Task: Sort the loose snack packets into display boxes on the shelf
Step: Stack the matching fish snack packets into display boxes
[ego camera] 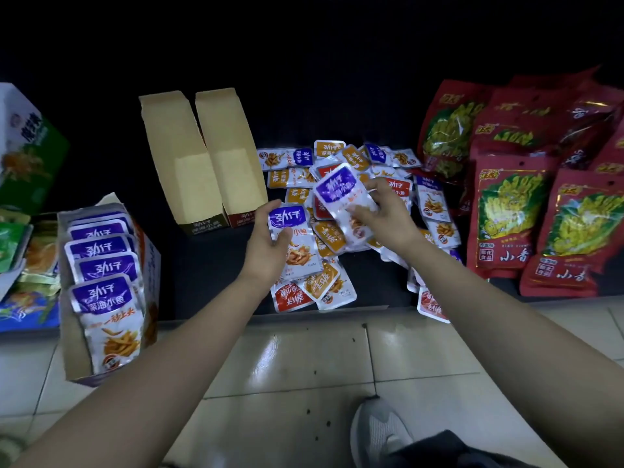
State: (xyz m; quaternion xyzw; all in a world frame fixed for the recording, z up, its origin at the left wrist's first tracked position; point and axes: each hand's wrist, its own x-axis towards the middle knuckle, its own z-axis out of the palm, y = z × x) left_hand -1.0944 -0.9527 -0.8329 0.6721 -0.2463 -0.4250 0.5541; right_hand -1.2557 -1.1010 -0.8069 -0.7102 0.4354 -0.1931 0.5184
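1. While both arms reach over the dark shelf, the left hand curls its fingers and thumb round a purple-topped packet and holds it upright just above the heap.
2. The right hand pinches a second purple packet between thumb and fingers. It is tilted, blurred and just right of the first; whether the two touch I cannot tell.
3. Loose packets with purple, orange and red tops lie in a jumbled pile on the shelf, under and behind both hands. A few overhang the front edge.
4. Two empty display boxes of plain cardboard lie side by side, touching, just left of the pile.
5. A filled display box sits at the front left, with purple packets standing in a row inside it.
6. Large red bags are stacked right of the pile, and a green box stands far left.
7. Below lies a tiled floor with a grey shoe on it.
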